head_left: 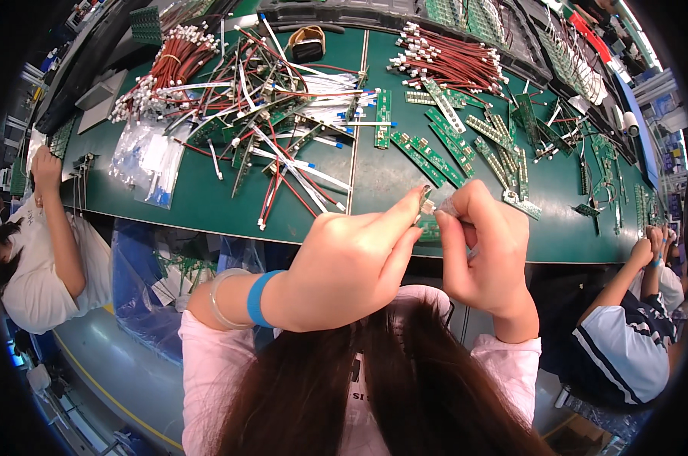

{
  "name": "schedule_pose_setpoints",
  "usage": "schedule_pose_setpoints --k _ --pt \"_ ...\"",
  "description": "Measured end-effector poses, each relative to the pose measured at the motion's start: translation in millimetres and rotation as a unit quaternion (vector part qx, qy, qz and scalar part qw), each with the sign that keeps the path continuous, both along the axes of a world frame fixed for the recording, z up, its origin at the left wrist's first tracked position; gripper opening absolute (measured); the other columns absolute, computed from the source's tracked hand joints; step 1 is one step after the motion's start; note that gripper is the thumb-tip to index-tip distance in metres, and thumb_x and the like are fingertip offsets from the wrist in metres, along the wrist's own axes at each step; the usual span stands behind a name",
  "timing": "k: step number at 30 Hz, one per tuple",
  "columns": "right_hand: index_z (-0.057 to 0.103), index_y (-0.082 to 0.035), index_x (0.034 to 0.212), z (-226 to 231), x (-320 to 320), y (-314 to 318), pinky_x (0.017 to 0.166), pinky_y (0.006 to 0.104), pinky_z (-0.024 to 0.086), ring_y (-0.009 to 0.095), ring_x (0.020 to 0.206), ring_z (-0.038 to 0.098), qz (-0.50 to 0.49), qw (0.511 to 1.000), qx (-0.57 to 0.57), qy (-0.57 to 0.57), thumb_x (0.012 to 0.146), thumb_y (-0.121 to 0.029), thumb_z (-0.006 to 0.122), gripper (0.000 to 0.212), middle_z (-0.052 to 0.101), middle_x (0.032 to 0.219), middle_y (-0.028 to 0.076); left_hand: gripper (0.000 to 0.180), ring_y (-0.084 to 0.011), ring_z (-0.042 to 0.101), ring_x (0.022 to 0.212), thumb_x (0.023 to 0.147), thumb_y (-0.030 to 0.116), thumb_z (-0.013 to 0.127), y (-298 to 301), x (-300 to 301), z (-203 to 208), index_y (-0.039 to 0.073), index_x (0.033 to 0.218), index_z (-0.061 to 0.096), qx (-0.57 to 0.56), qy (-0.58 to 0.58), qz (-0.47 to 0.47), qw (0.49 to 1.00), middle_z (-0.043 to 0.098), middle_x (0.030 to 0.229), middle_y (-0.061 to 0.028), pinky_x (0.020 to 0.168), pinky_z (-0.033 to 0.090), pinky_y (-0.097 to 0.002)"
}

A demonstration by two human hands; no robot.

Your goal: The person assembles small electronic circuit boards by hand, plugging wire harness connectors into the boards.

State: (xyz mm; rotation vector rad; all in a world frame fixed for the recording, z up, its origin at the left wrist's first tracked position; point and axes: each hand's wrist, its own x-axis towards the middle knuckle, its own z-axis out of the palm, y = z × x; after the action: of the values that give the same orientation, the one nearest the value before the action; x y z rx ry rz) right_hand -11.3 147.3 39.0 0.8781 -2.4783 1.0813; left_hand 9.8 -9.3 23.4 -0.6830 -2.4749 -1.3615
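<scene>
My left hand, with a blue band and a clear bangle at its wrist, pinches a small green circuit board near the table's front edge. Close against it, the fingertips of my right hand are pressed together at a small white connector on the board. Whether the right fingers grip the connector itself or some other small part is hidden. Just beyond my hands lie several narrow green circuit boards. To their left spreads a tangled pile of boards with red-black wires and white ribbon cables.
Bundled red wires with white connectors lie at the far left, and more red wires at the back. A clear bag rests on the green table. Black trays line the back. Other people work at both sides.
</scene>
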Motion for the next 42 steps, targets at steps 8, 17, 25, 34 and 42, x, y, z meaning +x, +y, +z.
schedule_pose_setpoints --k 8,17,25,34,42 --pt "0.045 -0.003 0.074 -16.9 -17.1 2.9 0.049 0.0324 0.038 0.025 0.054 0.05 0.009 0.998 0.059 -0.033 0.069 -0.001 0.056 0.013 0.048 0.062 0.008 0.014 -0.0104 0.056 0.05 0.074 0.005 0.055 -7.1 -21.2 -21.1 -0.004 0.082 0.049 0.129 -0.276 -0.058 0.951 0.058 0.063 -0.0119 0.041 0.038 -0.0266" --pt "0.058 -0.012 0.071 -35.9 -12.7 2.9 0.068 0.0316 0.028 0.012 0.061 0.048 -0.058 0.941 0.126 0.308 0.061 -0.015 0.066 0.013 0.051 0.07 -0.004 0.041 -0.0065 0.055 0.073 0.077 -0.003 0.05 -12.9 -22.6 -8.6 -0.01 0.115 0.039 0.173 -0.408 -0.084 0.892 0.057 0.092 -0.0098 0.062 0.046 -0.0187" --pt "0.057 -0.01 0.068 -41.2 -6.9 -3.7 0.068 0.0318 0.027 0.013 0.057 0.048 -0.112 0.936 0.1 0.318 0.058 -0.011 0.064 0.013 0.051 0.066 -0.002 0.014 -0.0117 0.061 0.062 0.072 -0.003 0.05 -3.6 -15.0 -5.3 -0.004 0.082 0.04 0.17 -0.286 -0.068 0.941 0.055 0.066 -0.0114 0.043 0.042 -0.0257" --pt "0.06 -0.008 0.081 -12.5 1.6 12.6 0.069 0.0309 0.033 0.017 0.068 0.05 -0.08 0.966 0.037 0.241 0.057 -0.007 0.068 0.025 0.053 0.073 0.001 0.041 -0.0041 0.054 0.075 0.075 -0.009 0.048 -6.4 -11.1 -2.6 -0.003 0.115 0.042 0.22 -0.374 -0.084 0.897 0.056 0.093 -0.0061 0.058 0.042 -0.0145" --pt "0.054 0.007 0.096 -16.5 -39.0 57.6 0.076 0.034 0.04 0.026 0.087 0.054 0.267 0.906 -0.128 -0.303 0.084 -0.02 0.045 0.031 0.057 0.097 0.016 0.032 -0.0162 0.06 0.086 0.073 -0.011 0.048 -9.0 -2.7 9.6 -0.003 0.105 0.047 0.21 -0.198 -0.196 0.937 0.056 0.1 -0.0121 0.073 0.049 -0.0263"
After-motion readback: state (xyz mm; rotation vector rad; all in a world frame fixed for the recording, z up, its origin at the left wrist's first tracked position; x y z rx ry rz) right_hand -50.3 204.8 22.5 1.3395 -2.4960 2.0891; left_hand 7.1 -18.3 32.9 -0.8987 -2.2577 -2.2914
